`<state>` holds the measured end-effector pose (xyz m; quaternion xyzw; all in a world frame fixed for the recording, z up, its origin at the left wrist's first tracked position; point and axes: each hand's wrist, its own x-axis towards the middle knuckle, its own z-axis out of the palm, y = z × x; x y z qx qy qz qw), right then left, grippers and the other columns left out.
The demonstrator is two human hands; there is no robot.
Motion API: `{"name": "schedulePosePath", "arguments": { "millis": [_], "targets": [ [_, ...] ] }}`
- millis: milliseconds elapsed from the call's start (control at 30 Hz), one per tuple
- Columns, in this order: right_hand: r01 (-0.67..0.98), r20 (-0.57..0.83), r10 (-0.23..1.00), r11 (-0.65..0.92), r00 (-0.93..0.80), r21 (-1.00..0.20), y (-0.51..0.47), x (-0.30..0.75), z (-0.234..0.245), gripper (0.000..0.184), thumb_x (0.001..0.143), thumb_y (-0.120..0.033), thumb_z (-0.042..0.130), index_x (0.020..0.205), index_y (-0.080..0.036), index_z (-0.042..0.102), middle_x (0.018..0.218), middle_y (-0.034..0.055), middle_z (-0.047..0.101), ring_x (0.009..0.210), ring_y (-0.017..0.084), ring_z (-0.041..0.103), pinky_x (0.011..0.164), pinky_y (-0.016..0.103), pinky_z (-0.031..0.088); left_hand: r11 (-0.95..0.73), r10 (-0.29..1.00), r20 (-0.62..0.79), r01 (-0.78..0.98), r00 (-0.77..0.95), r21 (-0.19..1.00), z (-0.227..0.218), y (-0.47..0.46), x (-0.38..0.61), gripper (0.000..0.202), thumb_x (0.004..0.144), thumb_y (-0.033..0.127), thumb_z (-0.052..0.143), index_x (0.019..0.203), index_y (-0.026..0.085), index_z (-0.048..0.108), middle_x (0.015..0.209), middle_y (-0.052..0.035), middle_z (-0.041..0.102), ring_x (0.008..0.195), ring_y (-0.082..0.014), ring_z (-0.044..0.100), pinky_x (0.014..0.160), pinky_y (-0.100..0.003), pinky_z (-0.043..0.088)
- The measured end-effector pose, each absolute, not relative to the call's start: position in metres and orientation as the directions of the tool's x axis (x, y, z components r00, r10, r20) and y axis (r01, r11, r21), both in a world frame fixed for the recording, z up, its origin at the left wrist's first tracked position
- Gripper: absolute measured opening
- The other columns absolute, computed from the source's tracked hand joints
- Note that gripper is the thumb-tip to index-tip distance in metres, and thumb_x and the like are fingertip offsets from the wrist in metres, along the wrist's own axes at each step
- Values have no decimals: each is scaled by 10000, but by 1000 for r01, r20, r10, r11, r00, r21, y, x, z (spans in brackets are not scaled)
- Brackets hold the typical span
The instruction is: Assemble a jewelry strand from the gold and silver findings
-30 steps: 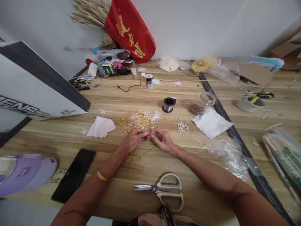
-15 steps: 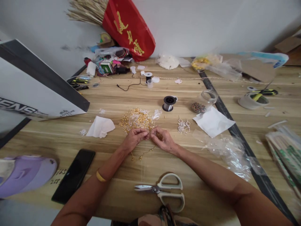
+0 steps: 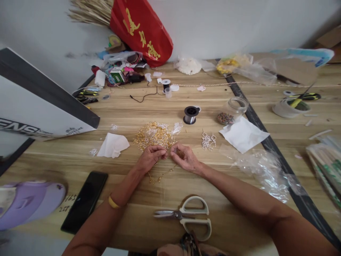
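My left hand [image 3: 152, 157] and my right hand [image 3: 185, 158] are close together, each with thumb and forefinger pinched. A thin gold beaded chain [image 3: 163, 175] hangs in a loop between them onto the wood, its ends running up to the fingers. What lies right at the fingertips is too small to make out. Just beyond the hands is a heap of gold and silver beads and findings [image 3: 154, 134]. A fine clear thread trails toward me below the chain. Scissors [image 3: 183, 215] with white handles lie nearer my body, slightly open.
A wire spool [image 3: 190, 115] stands behind the heap. To the right are silver pieces [image 3: 208, 140], white paper [image 3: 243, 136], a glass jar [image 3: 231, 111] and plastic bags [image 3: 262, 174]. A black phone [image 3: 84, 202], another paper [image 3: 113, 145] and a large box [image 3: 45, 106] are left.
My hands have drawn slightly apart, with a wider gap between the fingertips. The chain still hangs between them. The whole view has shifted a little.
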<state>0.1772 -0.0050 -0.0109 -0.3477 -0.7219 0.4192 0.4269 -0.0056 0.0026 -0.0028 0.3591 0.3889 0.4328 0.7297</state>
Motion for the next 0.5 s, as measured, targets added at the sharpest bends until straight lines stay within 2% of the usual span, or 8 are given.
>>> {"name": "schedulePosePath", "arguments": {
  "millis": [233,500],
  "targets": [
    [152,335,852,423,-401,-893,-6,178,-9,148,889,-288,498,817,-164,535,666,15,552,606,120,491,539,229,402,388,898,-272,-332,345,860,-2,4,-7,214,528,242,852,659,127,729,568,-28,672,538,-107,581,550,-228,441],
    [144,331,849,420,-411,-896,-5,178,-9,164,890,-312,502,813,-170,534,667,8,542,624,122,498,552,229,411,384,893,-274,-289,356,877,-5,4,-9,206,528,233,849,669,136,733,587,-22,676,556,-103,585,589,-225,449]
  ]
}}
